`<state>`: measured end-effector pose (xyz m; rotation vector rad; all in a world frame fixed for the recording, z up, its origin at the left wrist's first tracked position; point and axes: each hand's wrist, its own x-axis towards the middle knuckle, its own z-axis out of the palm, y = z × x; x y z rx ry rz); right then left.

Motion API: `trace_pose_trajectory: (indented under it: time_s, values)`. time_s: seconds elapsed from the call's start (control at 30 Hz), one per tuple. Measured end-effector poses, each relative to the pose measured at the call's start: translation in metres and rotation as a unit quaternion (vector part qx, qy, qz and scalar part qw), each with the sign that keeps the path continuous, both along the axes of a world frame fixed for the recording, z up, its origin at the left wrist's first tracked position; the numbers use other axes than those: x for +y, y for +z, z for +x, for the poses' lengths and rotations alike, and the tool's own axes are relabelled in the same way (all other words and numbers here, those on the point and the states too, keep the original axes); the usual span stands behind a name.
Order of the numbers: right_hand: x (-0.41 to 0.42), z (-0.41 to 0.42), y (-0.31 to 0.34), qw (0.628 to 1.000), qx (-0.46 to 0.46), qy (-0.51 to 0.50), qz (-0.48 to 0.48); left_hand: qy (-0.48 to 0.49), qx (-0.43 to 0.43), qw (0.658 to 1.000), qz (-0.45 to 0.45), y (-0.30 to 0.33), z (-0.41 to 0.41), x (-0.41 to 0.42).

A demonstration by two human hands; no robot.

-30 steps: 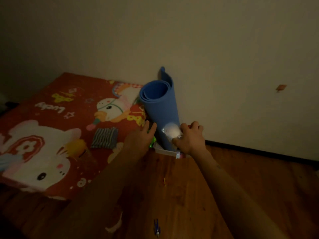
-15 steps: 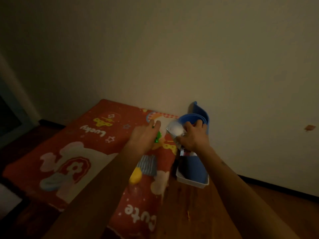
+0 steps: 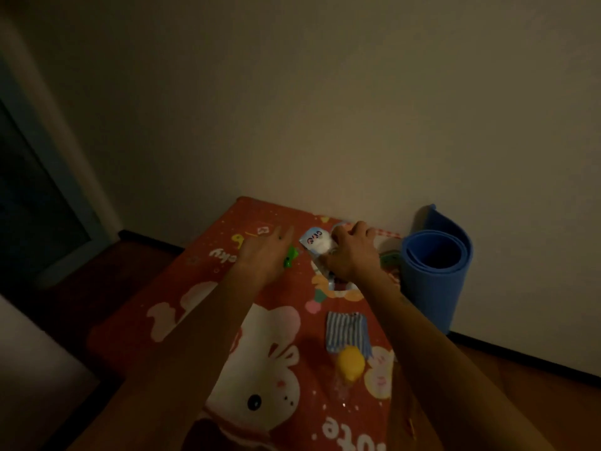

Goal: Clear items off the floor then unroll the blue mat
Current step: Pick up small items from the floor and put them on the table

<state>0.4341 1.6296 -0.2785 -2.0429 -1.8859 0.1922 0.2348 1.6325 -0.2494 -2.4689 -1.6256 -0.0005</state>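
head view, setting: a dimly lit room corner, a pale wall (image 3: 325, 109) meeting a wooden floor (image 3: 520, 392) along a dark skirting line
head view, blue mat: the blue mat (image 3: 435, 275) stood rolled and upright on the floor against the wall, at the right edge of the red mattress, its open end facing up and a loose flap rising behind it
head view, red mattress: a red cartoon-print mattress (image 3: 182, 307) lay on the floor along the wall, printed with a white rabbit figure and lettering
head view, left hand: the left hand (image 3: 263, 255) reached out over the far part of the mattress, index finger extended, the other fingers curled round a small green toy (image 3: 290, 257) that showed beside the palm
head view, right hand: the right hand (image 3: 353, 253) hovered just left of the rolled mat, fingers curled, pinching a clear packet with a white soft item (image 3: 317, 244) inside; further packet edges showed below the hand, too dim to identify
head view, other items: a blue-and-white striped cloth (image 3: 346, 332) lay on the mattress between the forearms, with a yellow toy (image 3: 350, 366) touching its near edge
head view, doorway: a dark doorway with a pale frame (image 3: 65, 151) stood at the left, well apart from the mat
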Motion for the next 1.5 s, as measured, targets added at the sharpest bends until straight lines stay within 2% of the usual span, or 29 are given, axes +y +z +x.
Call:
trace_pose_trajectory:
  time_s: [0.3,0.5,0.87,1.03,1.13,1.5]
  values:
    - [0.085,-0.048,-0.071,0.999,0.033,0.002,-0.032,0.004,0.024,0.999,-0.028,-0.054,-0.053,0.087]
    - [0.122,-0.077,-0.117,0.994,0.050,-0.012,-0.099,0.010,0.040,0.995,-0.090,-0.100,-0.082,0.131]
    - [0.155,-0.149,-0.224,0.981,0.026,-0.096,-0.165,-0.036,0.071,0.984,-0.159,-0.220,-0.135,0.208]
    - [0.162,-0.171,-0.279,0.969,0.066,-0.122,-0.206,-0.057,0.077,0.973,-0.212,-0.273,-0.149,0.220]
    - [0.166,-0.178,-0.309,0.951,0.074,-0.148,-0.262,-0.066,0.083,0.964,-0.243,-0.298,-0.152,0.222]
    - [0.159,-0.162,-0.320,0.930,0.104,-0.090,-0.341,-0.065,0.075,0.954,-0.283,-0.323,-0.157,0.217]
